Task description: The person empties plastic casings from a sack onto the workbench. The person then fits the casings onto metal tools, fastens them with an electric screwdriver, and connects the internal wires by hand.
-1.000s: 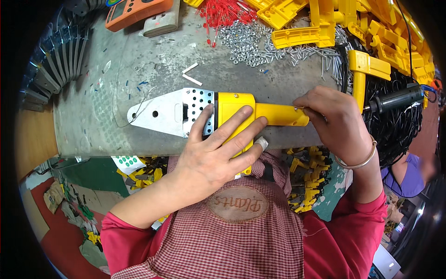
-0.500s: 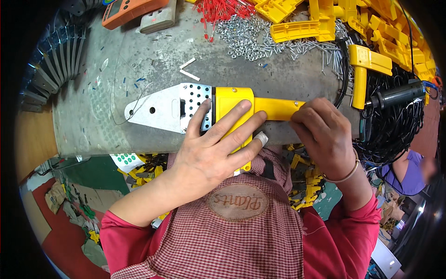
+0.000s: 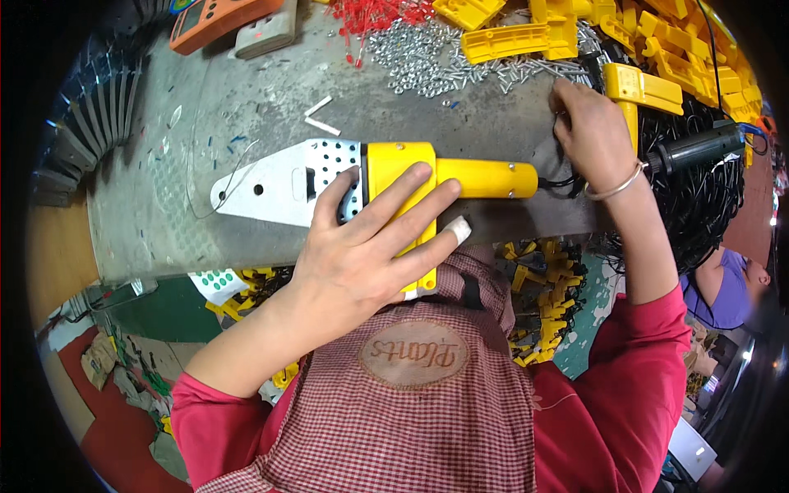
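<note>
A pipe welding iron (image 3: 403, 152) lies across the bench, with a pointed silver plate, a perforated metal guard and a yellow housing and handle. My left hand (image 3: 370, 234) grips the housing and guard from above, fingers spread across it and thumb hidden. White wrapping covers one fingertip. Two screws show at the end of the yellow handle (image 3: 485, 179), where a black cord (image 3: 559, 182) comes out. Beyond it, my right hand (image 3: 596, 135) is closed with curled fingers beside the loose screws (image 3: 526, 74); anything in its fingertips is hidden.
A black electric screwdriver (image 3: 699, 148) lies at the right, beside a yellow handle part (image 3: 629, 82) and coiled black cords (image 3: 690, 218). Nuts (image 3: 411, 53), red-capped parts (image 3: 378, 16) and yellow shells (image 3: 505, 41) fill the back. An orange meter (image 3: 218, 25) sits back left; metal plates (image 3: 99, 115) stand at left.
My right hand has left the end of the yellow handle and moved away from me toward the screws. My left hand stays on the welding iron.
</note>
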Demonstrator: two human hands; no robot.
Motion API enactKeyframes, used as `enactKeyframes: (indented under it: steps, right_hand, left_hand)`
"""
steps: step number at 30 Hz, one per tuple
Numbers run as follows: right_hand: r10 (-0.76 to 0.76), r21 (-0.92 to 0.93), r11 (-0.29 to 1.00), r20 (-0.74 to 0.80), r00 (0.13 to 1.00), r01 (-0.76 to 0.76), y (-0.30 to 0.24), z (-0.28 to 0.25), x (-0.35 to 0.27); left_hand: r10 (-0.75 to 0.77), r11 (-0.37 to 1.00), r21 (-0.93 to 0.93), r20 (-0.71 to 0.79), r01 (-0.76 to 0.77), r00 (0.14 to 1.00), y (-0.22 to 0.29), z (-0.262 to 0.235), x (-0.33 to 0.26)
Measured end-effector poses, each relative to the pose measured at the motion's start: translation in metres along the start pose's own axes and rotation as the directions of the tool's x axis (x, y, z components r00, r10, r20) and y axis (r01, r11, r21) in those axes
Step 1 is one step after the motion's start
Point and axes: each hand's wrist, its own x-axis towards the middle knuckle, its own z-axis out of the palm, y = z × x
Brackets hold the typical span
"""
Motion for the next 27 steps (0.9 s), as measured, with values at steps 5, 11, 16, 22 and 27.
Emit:
enactKeyframes:
  steps: [5, 11, 16, 22, 27]
  right_hand:
    - [0.035, 0.653, 0.752, 0.088, 0.995, -0.084, -0.069, -0.057, -0.016]
    - [-0.196, 0.724, 0.684, 0.059, 0.979, 0.094, -0.134, -0.064, -0.053]
    - [-0.218, 0.688, 0.713, 0.029, 0.975, 0.139, -0.142, -0.058, -0.054]
    - [-0.257, 0.671, 0.713, -0.025, 0.966, 0.207, -0.149, -0.069, -0.053]
    - [-0.355, 0.578, 0.717, -0.178, 0.918, 0.390, -0.166, -0.044, -0.043]
  left_hand:
    - [0.033, 0.999, 0.001, 0.002, -0.033, 0.999, -0.005, 0.000, 0.002]
    - [0.147, 0.984, -0.112, 0.088, -0.137, 0.985, -0.020, -0.019, 0.003]
    - [0.144, 0.982, -0.139, 0.082, -0.132, 0.986, -0.024, -0.016, 0.000]
    - [0.126, 0.981, -0.157, 0.096, -0.110, 0.987, -0.023, -0.021, 0.000]
    - [0.120, 0.970, -0.225, 0.110, -0.093, 0.987, -0.026, -0.018, 0.001]
